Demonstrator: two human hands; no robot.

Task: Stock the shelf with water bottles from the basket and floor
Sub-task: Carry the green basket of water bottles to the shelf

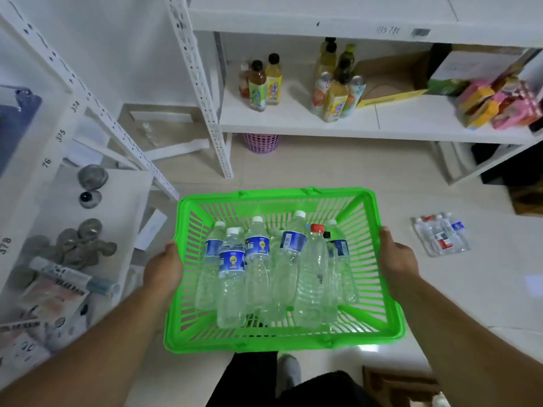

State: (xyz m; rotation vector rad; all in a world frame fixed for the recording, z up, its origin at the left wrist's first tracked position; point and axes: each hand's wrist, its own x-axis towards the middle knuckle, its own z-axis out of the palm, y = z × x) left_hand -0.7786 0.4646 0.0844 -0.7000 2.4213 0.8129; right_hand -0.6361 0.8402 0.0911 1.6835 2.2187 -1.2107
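White shelf [293, 124] ahead, drinks on it. Left hand [163, 271] and right hand [397, 263] grip basket [282, 343] sides; keep it level, bottles [232, 277] loose.

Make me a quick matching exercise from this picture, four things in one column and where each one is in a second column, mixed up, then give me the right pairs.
Things:
1. red-capped bottle
2. pink basket
3. wrapped pack of bottles
4. pink and orange packets

Places:
A. on the floor, to the right of the green basket
B. on the right end of the shelf
C. inside the green basket
D. on the floor under the shelf

Pairs: 1-C, 2-D, 3-A, 4-B
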